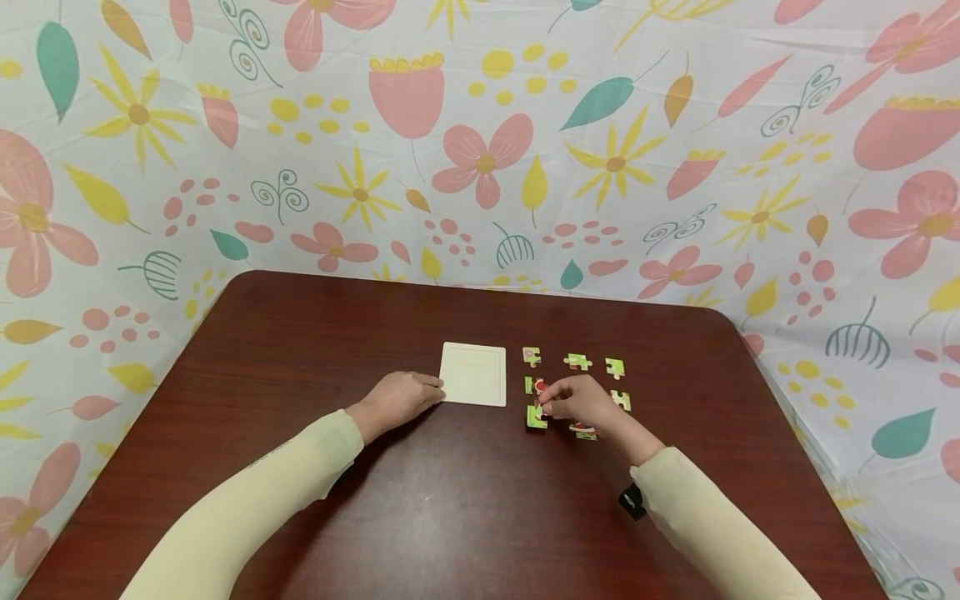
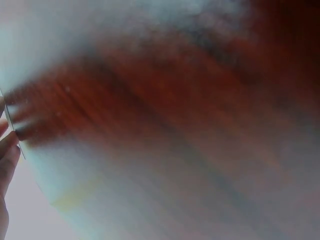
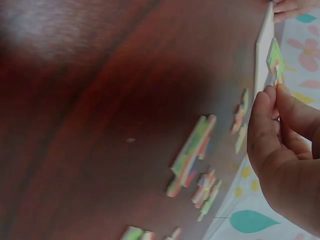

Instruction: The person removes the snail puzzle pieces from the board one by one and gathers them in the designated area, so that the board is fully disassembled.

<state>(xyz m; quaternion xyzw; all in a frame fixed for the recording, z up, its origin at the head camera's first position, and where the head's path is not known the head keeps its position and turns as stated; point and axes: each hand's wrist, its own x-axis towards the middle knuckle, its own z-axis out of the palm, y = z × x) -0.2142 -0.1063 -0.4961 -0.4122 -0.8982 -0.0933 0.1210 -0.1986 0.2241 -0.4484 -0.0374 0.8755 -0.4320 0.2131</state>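
A square cream puzzle board [image 1: 472, 375] lies flat on the table. My left hand [image 1: 397, 397] rests beside it, fingertips touching its left edge; in the left wrist view only some fingers [image 2: 7, 165] show at the border. My right hand [image 1: 581, 403] pinches a green jigsaw piece [image 1: 536, 418] between thumb and fingertips. The right wrist view shows this jigsaw piece [image 3: 275, 57] tilted up, lifted over the table. Beneath and around the right hand lie more jigsaw pieces, including one with red [image 1: 531, 385] just behind the fingers and one [image 1: 585, 434] partly under the palm.
Loose jigsaw pieces stand in rough rows right of the board: a corner piece [image 1: 615, 367], a top piece [image 1: 577, 361], another [image 1: 532, 356] and one at the right [image 1: 621, 400]. The dark wooden table [image 1: 337, 325] meets a flowered cloth [image 1: 480, 167] behind.
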